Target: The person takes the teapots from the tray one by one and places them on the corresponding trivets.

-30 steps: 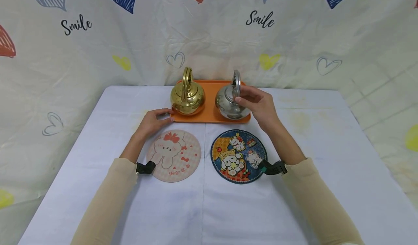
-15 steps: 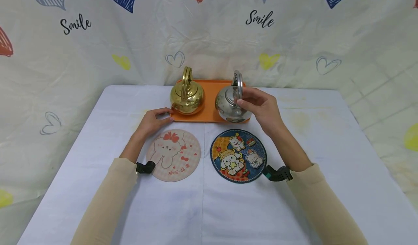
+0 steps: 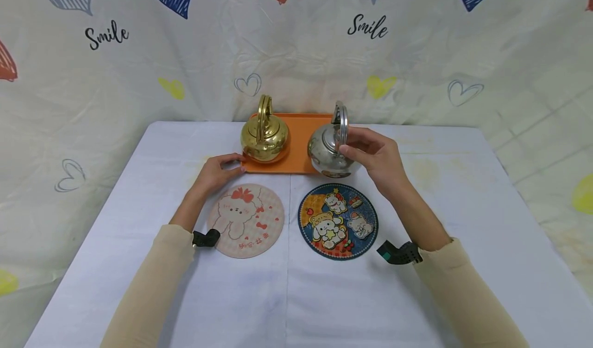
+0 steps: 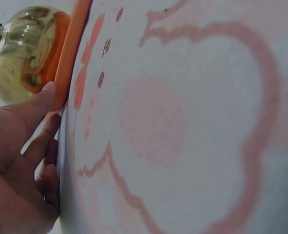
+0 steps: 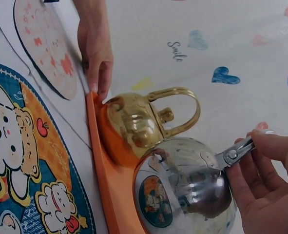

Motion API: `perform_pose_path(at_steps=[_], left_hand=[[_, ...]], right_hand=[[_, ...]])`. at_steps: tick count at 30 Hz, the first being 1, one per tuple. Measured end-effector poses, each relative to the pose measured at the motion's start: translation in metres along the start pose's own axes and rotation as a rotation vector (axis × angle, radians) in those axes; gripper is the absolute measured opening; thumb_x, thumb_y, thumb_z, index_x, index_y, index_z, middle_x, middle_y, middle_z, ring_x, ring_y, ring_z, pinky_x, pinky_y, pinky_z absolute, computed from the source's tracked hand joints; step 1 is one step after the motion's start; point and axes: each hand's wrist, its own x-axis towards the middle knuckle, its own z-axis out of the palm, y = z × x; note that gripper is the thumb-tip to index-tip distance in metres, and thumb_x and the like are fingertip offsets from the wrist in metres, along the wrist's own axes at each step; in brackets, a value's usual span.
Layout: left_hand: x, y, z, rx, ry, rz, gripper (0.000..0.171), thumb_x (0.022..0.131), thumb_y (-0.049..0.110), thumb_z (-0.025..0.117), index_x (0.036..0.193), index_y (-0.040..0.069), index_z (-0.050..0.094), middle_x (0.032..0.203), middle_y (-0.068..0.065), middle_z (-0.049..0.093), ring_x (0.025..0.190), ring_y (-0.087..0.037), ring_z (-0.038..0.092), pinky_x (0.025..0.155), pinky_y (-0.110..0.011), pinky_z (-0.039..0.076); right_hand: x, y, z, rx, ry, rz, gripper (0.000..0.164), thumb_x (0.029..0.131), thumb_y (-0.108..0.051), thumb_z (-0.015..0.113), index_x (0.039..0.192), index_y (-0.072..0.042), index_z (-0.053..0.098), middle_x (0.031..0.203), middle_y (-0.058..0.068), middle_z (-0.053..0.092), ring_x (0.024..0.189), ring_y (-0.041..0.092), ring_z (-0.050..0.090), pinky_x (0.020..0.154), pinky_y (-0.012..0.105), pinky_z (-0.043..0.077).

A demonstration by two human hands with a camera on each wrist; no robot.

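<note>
My right hand [image 3: 380, 157] pinches the upright handle of a silver kettle [image 3: 324, 150] between thumb and fingers. The kettle leans slightly, its base overlapping the front right corner of an orange tray [image 3: 298, 132] in the head view. In the right wrist view, its round silver body [image 5: 197, 180] mirrors the mats. A gold kettle [image 3: 264, 139] stands upright on the tray's left half, untouched. At the tray's front left corner, my left hand [image 3: 217, 173] holds the rim with thumb and index finger; the left wrist view has the thumb on the orange rim [image 4: 68, 58].
Two round mats lie on the white table in front of the tray: a pink rabbit mat [image 3: 247, 222] on the left, a dark blue cartoon mat [image 3: 338, 235] on the right. A heart-printed sheet [image 3: 296, 44] hangs behind the table [image 3: 287, 307].
The right hand has brought the silver kettle a little rightward and toward the person, tilting it from the tray's right half to its front corner. The left hand stays put.
</note>
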Motion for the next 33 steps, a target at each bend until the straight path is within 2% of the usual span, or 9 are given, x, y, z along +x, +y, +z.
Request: perform_pose_path(at_steps=[7, 14, 33], left_hand=[[0.000, 0.000, 0.000, -0.003, 0.001, -0.013, 0.036, 0.098, 0.028, 0.074, 0.132, 0.015, 0.071, 0.154, -0.009, 0.058, 0.154, -0.031, 0.041, 0.131, -0.052, 0.028], [-0.003, 0.001, 0.000, -0.018, -0.008, -0.009, 0.035, 0.099, 0.028, 0.073, 0.131, 0.014, 0.071, 0.152, -0.009, 0.059, 0.154, -0.030, 0.041, 0.131, -0.052, 0.027], [-0.003, 0.001, 0.001, -0.024, -0.005, 0.001, 0.035, 0.099, 0.028, 0.073, 0.132, 0.015, 0.070, 0.153, -0.008, 0.058, 0.155, -0.030, 0.040, 0.131, -0.052, 0.028]], right_hand=[[-0.005, -0.003, 0.000, -0.015, 0.001, 0.001, 0.034, 0.095, -0.007, 0.075, 0.129, -0.009, 0.072, 0.105, -0.008, 0.074, 0.098, 0.011, 0.070, 0.083, 0.019, 0.060], [-0.010, -0.003, 0.000, 0.021, -0.002, 0.003, 0.032, 0.095, -0.004, 0.075, 0.126, -0.007, 0.073, 0.103, -0.007, 0.073, 0.096, 0.010, 0.068, 0.079, 0.020, 0.060], [-0.024, -0.007, -0.002, -0.019, 0.002, 0.034, 0.030, 0.095, -0.005, 0.075, 0.124, -0.011, 0.074, 0.104, -0.009, 0.073, 0.100, 0.010, 0.070, 0.084, 0.017, 0.060]])
